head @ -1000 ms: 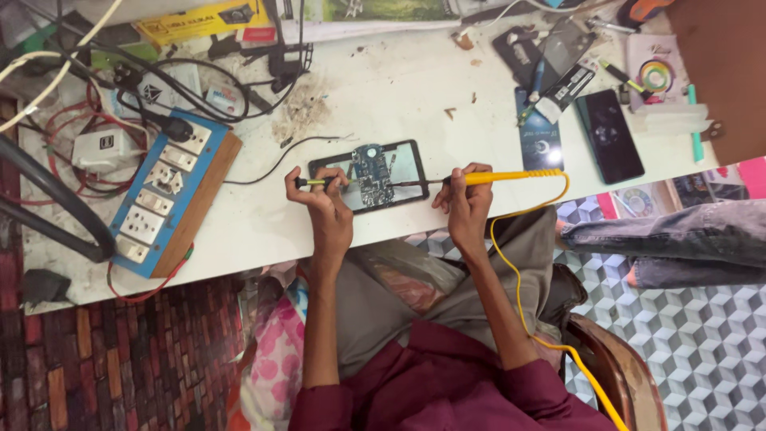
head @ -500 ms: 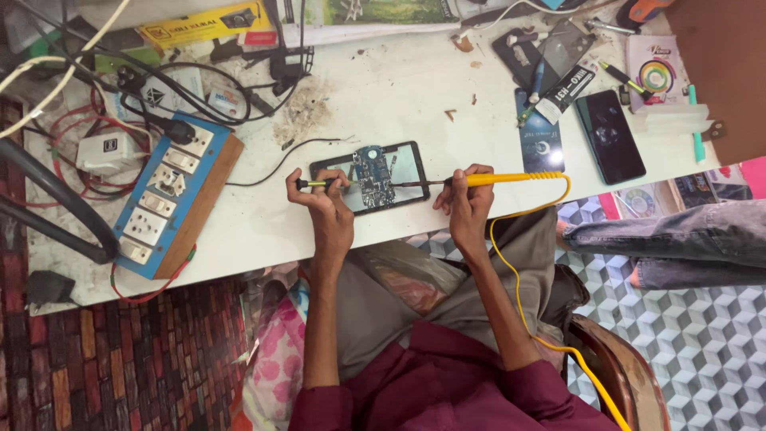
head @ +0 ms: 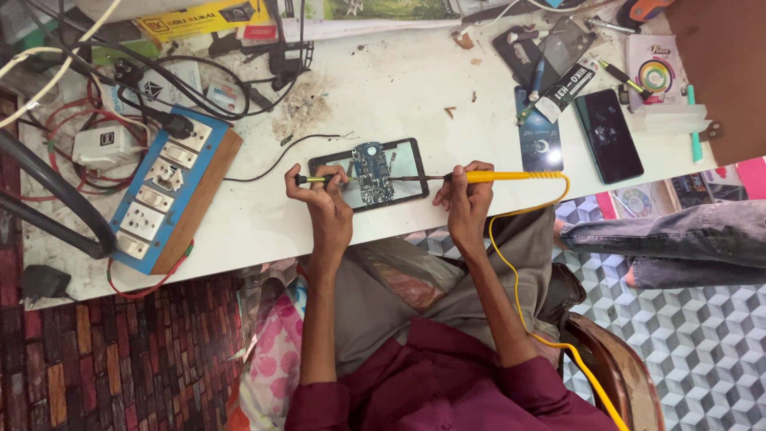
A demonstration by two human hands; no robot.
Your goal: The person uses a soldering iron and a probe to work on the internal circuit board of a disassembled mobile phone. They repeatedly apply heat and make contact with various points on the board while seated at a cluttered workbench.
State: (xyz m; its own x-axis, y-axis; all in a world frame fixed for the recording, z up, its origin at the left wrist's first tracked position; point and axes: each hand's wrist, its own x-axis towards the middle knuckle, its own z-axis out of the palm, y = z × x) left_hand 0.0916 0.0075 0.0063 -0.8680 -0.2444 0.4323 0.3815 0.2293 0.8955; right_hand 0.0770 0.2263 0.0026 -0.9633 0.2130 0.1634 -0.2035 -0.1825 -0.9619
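At the near edge of the white bench lies an opened phone, back up, with a blue circuit board showing in its middle. The left hand is curled around a small green-handled tool, pinching it so that its tip points across the phone toward the board. The right hand is closed on a yellow soldering iron, whose dark tip reaches toward the phone's right side; its yellow cord loops down past the person's knee. Left of the phone stands a blue switch-and-socket board in a wooden frame, with a black plug in it and red and black wires tangled behind. At the far left edge of the bench lies a flat yellow carton with dark print, tilted. To the right are a dark blue card, a white tube with dark lettering lying slantwise across it, a black phone face up, and a white packet bearing a ring of rainbow colours. Another person's leg in jeans shows at the right, over the patterned floor.
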